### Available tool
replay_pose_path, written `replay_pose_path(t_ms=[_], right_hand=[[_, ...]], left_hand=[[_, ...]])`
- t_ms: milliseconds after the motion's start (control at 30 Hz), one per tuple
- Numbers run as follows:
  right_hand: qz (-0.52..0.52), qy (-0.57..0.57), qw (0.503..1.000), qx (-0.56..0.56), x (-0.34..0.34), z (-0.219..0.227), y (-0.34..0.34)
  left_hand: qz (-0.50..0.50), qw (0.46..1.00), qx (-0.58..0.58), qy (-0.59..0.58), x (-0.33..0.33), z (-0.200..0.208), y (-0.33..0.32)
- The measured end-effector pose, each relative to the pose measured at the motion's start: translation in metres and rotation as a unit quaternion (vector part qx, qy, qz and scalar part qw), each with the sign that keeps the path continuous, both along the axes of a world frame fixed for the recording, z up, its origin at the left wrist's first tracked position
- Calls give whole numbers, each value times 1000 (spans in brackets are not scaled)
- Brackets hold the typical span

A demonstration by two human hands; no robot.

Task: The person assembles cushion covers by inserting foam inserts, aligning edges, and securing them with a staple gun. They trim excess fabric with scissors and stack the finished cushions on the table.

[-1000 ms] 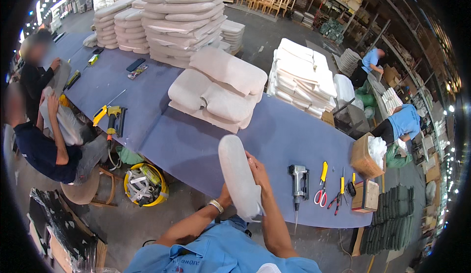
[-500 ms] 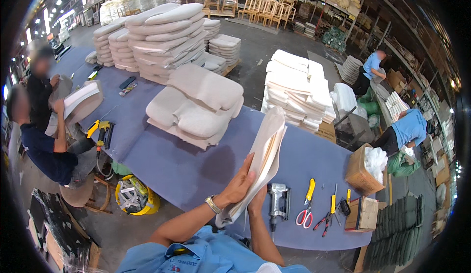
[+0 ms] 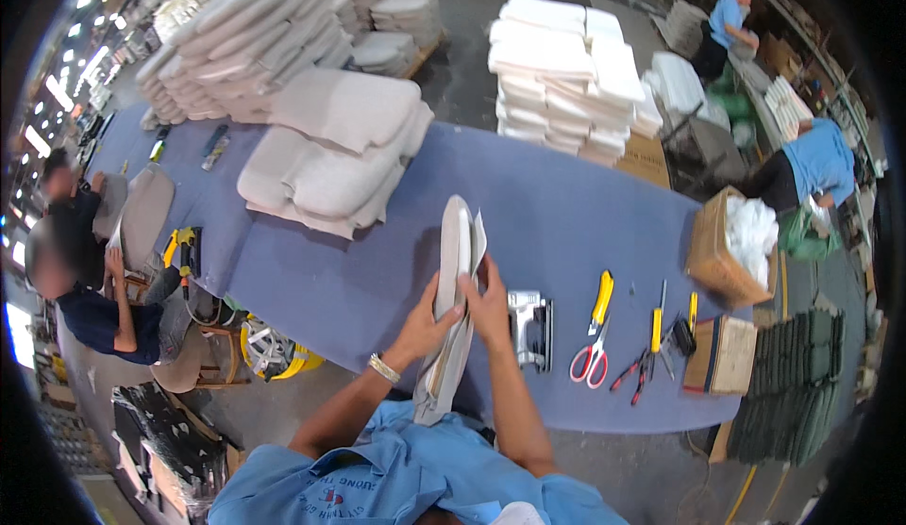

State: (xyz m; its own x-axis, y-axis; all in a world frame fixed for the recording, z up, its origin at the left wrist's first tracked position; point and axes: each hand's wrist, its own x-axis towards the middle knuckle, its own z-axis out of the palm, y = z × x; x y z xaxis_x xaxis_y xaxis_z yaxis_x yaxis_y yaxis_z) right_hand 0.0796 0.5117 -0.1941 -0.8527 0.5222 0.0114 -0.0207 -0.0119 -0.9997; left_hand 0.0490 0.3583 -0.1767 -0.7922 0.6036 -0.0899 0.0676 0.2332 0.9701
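Note:
Between my two hands a light grey, fabric-covered seat cushion point(image 3: 457, 242) stands on edge, its layers and a loose flap of fabric showing along the side. My left hand point(image 3: 422, 322) grips its left face, and my right hand point(image 3: 487, 308) holds the right side with the thumb over the edge. Just right of my right hand lies a silver staple gun point(image 3: 534, 332), partly hidden by that hand and arm. Beyond the held cushion, to the left, is a pile of similar grey cushions point(image 3: 326, 162) on the blue-grey table point(image 3: 377, 270).
Farther right lie a yellow utility knife point(image 3: 601, 300), red-handled scissors point(image 3: 589, 366), pliers point(image 3: 630, 374) and a yellow screwdriver point(image 3: 657, 332). Cardboard boxes point(image 3: 722, 355) stand at the right end. White foam sheets point(image 3: 543, 58) are stacked beyond the table. Two people work at left, near a yellow-black tool point(image 3: 184, 251).
My right hand has come up from under the cushion to its right side. The cushion has turned more upright and edge-on. My view has shifted, moving the table's contents within it.

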Motion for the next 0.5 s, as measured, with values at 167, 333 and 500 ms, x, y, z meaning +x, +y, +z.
replay_pose_path(t_ms=[167,333,500], right_hand=[[-3,-48,988,146,-45,28,66],[40,-69,960,267,-87,31,86],[70,-37,945,317,-117,29,89]], left_hand=[[33,996,-23,73,-51,-4,36],[97,993,57,-38,-122,-15,77],[128,986,65,-86,-128,-18,91]])
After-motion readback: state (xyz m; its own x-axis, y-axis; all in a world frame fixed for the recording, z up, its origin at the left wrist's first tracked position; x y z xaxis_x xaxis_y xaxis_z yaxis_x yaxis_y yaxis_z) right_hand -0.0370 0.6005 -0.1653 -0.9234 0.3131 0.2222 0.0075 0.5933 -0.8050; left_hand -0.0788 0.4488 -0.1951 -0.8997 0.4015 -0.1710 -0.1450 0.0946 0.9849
